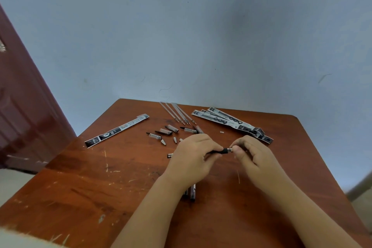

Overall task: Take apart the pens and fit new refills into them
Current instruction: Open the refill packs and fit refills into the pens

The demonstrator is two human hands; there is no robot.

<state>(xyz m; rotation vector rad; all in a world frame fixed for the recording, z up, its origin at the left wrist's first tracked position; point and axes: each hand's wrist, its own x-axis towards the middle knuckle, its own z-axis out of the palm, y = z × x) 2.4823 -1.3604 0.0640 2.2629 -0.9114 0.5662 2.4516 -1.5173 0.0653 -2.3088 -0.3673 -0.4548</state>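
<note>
Pen: held level above the worktop
Left hand: curled round the barrel
Right hand: pinching the pen's tip end

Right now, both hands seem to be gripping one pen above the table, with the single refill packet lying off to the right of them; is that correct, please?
Not quite. Both hands, left and right, do grip one pen above the table, but the single packet lies to their left; the head view shows it. The stacked packets are on the right.
</note>
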